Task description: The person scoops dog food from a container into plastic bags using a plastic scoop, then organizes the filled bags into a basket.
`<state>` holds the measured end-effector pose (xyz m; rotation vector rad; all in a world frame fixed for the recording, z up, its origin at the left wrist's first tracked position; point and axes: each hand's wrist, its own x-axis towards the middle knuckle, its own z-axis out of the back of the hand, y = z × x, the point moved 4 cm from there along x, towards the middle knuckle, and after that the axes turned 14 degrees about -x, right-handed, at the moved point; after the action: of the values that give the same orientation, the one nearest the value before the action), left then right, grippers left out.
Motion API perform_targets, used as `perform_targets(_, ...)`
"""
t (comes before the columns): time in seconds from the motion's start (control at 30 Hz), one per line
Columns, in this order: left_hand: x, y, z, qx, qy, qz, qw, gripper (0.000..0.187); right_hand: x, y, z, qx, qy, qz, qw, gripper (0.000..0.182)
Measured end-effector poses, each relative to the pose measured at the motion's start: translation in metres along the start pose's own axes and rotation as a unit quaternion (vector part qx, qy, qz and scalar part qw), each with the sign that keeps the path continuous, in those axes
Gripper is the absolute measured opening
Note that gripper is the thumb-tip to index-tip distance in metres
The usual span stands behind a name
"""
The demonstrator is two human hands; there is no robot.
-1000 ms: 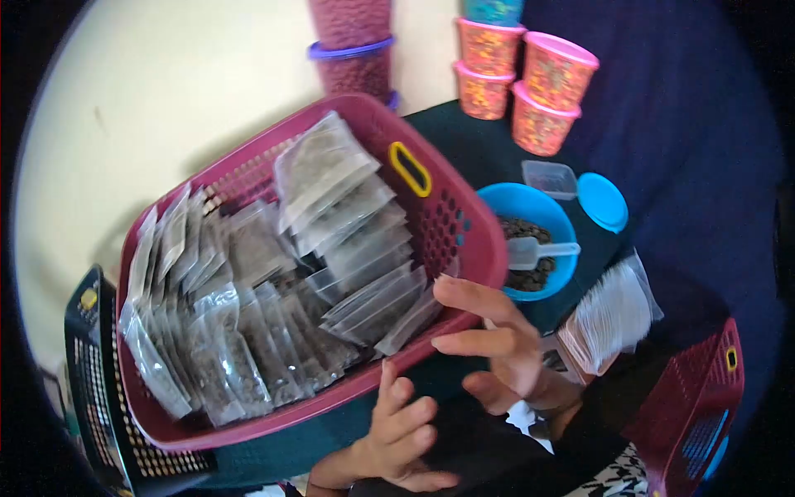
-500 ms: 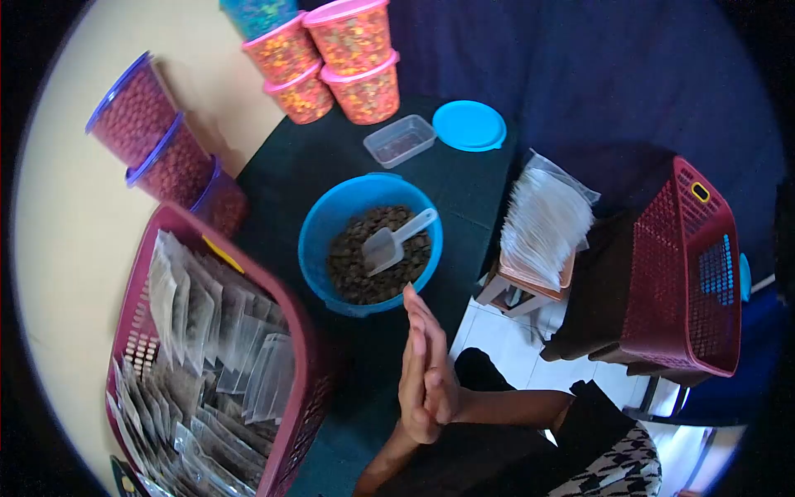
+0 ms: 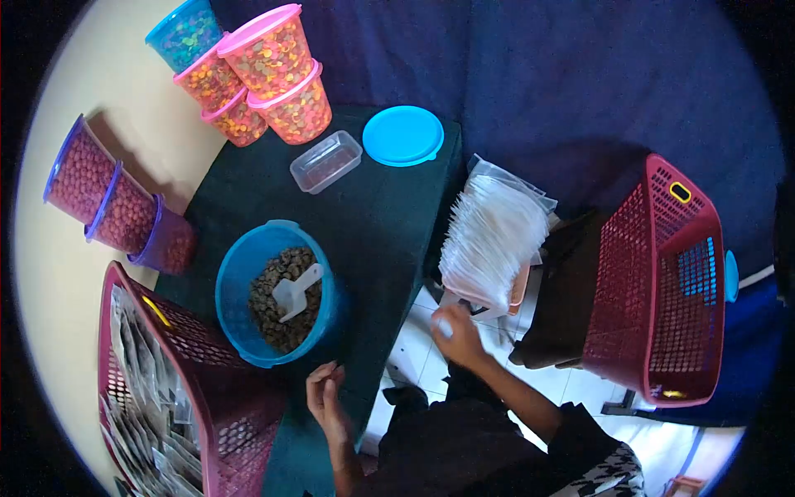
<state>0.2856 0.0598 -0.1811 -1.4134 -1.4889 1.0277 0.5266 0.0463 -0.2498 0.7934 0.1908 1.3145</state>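
Note:
My left hand (image 3: 330,404) is by the near side of the blue tub (image 3: 230,319), fingers loosely bent and apart with nothing in them. Inside the tub, a clear plastic scoop (image 3: 294,296) lies on dark brown, lumpy pieces (image 3: 269,319). My right hand (image 3: 460,338) is just below a thick stack of clear plastic bags (image 3: 497,236). Its fingers are curved and slightly blurred, with a pale gap between thumb and fingers. The stack rests in a peach-coloured container (image 3: 519,290) on a small stand.
A maroon basket (image 3: 236,414) of filled bags stands at lower left, another maroon basket (image 3: 617,290) at right. On the dark table are a clear tray (image 3: 327,161), a blue lid (image 3: 403,135), pink-lidded tubs (image 3: 269,62) and purple tubs (image 3: 124,207) along the wall.
My hands, pressed palm to palm before, have separated. The right moved toward the bag stack and the left moved left. The view has shifted, so the table things appear further left.

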Motion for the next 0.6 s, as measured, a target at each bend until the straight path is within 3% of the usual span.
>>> perform_targets(0.1,-0.011,0.005,-0.008,0.009,-0.059,0.006,0.998,0.018,0.015,-0.098,-0.023,-0.273,0.018,-0.03,0.961,0.04)
perform_targets(0.2,-0.017,0.006,-0.026,-0.001,-0.096,-0.014,0.995,0.016,0.022,-0.141,-0.035,-0.273,0.094,-0.029,0.957,0.039)
perform_targets(0.33,-0.021,0.009,-0.07,-0.031,-0.123,-0.05,0.991,0.015,0.022,-0.161,-0.046,-0.241,0.172,0.038,0.954,0.02)
perform_targets(0.43,-0.026,0.015,-0.091,-0.041,-0.104,-0.071,0.991,0.012,0.016,-0.167,-0.05,-0.218,0.111,0.086,0.966,0.015)
perform_targets(0.6,-0.037,0.018,-0.099,-0.03,-0.138,-0.078,0.987,0.011,0.011,-0.178,-0.057,-0.184,0.128,0.098,0.97,0.008)
